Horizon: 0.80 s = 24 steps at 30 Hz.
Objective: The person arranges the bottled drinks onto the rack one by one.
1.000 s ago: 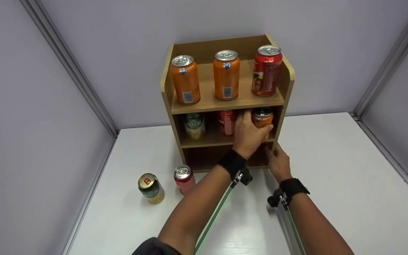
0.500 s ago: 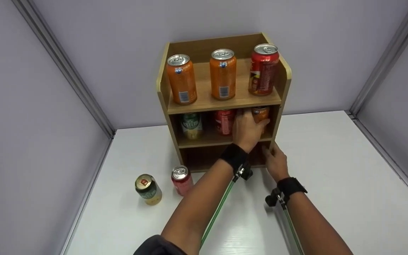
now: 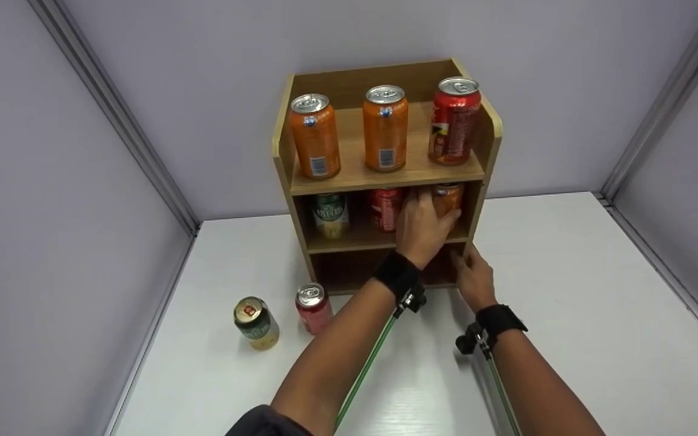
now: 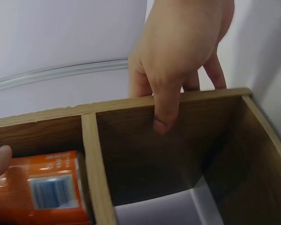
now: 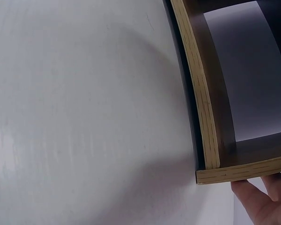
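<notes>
My left hand (image 3: 422, 227) reaches into the right end of the middle level of a small wooden shelf (image 3: 385, 179). It holds an orange soda can (image 3: 448, 197), its fingers on the can's left and the thumb across the front. In the left wrist view that thumb (image 4: 0, 161) lies against the can, which shows a barcode. My right hand (image 3: 476, 281) grips the shelf's right side panel low down, thumb inside the bottom compartment and fingers outside. Left of my left hand on the same level stand a red can (image 3: 386, 209) and a green-and-cream can (image 3: 331, 216).
Two orange cans (image 3: 315, 142) and a red can (image 3: 455, 124) stand on the top level. On the white table (image 3: 555, 260), left of my forearm, are a pink can (image 3: 314, 312) and another green-and-cream can (image 3: 258, 327). A grey wall (image 3: 373, 30) rises behind the shelf.
My left hand has moved the orange can deeper into the middle level, so its top now sits under the upper board. My right hand has kept its hold on the side panel.
</notes>
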Available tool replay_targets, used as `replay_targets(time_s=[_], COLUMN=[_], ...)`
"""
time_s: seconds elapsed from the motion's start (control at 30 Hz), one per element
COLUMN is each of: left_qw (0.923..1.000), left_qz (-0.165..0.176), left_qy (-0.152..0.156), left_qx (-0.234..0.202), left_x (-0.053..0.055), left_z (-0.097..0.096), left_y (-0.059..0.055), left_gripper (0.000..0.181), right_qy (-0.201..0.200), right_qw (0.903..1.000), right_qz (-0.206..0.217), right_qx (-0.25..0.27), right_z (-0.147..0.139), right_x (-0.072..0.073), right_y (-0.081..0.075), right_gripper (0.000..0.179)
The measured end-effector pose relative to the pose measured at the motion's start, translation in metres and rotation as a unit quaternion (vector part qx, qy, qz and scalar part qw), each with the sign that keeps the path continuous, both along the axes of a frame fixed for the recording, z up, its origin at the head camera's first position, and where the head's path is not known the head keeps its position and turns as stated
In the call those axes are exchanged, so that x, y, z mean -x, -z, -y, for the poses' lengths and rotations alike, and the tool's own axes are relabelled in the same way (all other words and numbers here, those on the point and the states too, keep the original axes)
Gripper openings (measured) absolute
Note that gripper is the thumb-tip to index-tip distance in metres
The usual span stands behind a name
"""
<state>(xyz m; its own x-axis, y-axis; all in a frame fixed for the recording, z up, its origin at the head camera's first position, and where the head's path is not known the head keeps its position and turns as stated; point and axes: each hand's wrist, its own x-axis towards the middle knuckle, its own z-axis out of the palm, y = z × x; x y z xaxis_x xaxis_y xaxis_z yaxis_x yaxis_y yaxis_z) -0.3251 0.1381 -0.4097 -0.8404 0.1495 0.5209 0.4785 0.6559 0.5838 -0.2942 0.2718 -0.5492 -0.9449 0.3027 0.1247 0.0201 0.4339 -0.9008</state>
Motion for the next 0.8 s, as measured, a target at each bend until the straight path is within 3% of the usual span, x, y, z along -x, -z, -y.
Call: replay_targets(time_s=[0.1,0.23,0.47,0.63,0.8], left_qw=[0.9998,0.9989,0.9929,0.9875,0.9848], left_qz=[-0.004,-0.013,-0.075,-0.127,-0.154], left_qy=[0.016,0.045,0.091,0.091,0.079], left_qx=[0.005,0.011,0.008,0.017,0.003], left_x=[-0.007,-0.016,-0.037,-0.052,-0.061], left_z=[0.008,0.021,0.052,0.079,0.107], left_y=[-0.002,-0.002,0.005,0.013,0.02], left_gripper=[0.05,0.064,0.066,0.063,0.06], right_qy=[-0.001,-0.002,-0.007,-0.006,-0.006], right_qw=[1.0,1.0,0.9999,0.9999,0.9997], right_qz=[-0.005,-0.005,-0.004,-0.012,-0.017], right_qx=[0.001,0.003,0.007,0.0,0.017], right_z=[0.0,-0.001,0.001,0.001,0.001], right_x=[0.001,0.001,-0.001,-0.001,0.0], right_y=[0.0,-0.001,0.001,0.005,0.003], right_gripper=[0.052,0.054,0.056,0.055,0.052])
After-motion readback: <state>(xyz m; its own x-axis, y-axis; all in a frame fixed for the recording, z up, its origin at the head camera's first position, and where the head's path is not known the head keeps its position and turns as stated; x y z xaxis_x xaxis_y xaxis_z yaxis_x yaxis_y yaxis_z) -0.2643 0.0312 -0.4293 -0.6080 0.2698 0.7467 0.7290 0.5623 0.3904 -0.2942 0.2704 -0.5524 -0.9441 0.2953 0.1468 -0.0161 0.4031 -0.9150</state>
